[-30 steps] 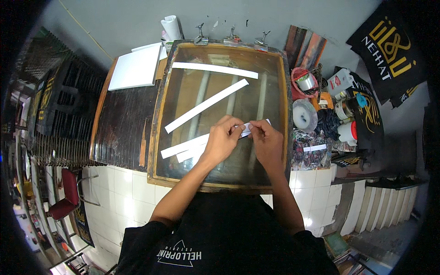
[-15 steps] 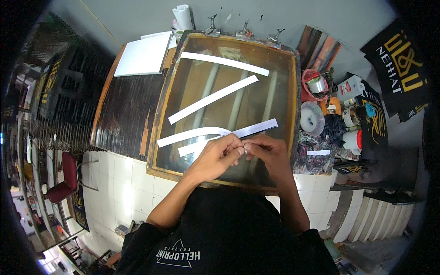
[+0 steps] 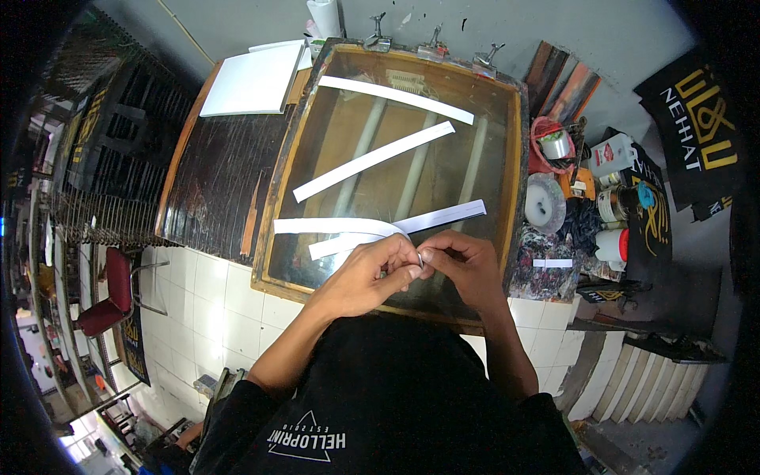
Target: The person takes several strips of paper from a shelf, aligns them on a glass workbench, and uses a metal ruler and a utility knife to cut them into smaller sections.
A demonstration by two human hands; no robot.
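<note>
My left hand (image 3: 372,273) and right hand (image 3: 463,265) meet at lower centre of the frame, fingertips pinched narrow together on the end of a white paper strip (image 3: 340,227). That strip arches up from the glass and runs off to the left; a second strip (image 3: 439,218) passes beneath it toward the right. Both lie on the glass-topped wooden frame (image 3: 518,142) that fills the middle of the view. Two further strips rest flat higher up: one diagonal (image 3: 372,161), one near the top edge (image 3: 396,99).

Judgement: the step in hand is working the strip's end, folding or peeling it; which, I cannot tell, as my fingers hide it. The next move calls for a steady pinch and keeping the strip from creasing.

Containers, right of the frame: a red tub (image 3: 554,142) holding a tape roll, several small pots and cans (image 3: 613,206); contents not discernible. A white sheet stack (image 3: 253,79) sits upper left.
</note>
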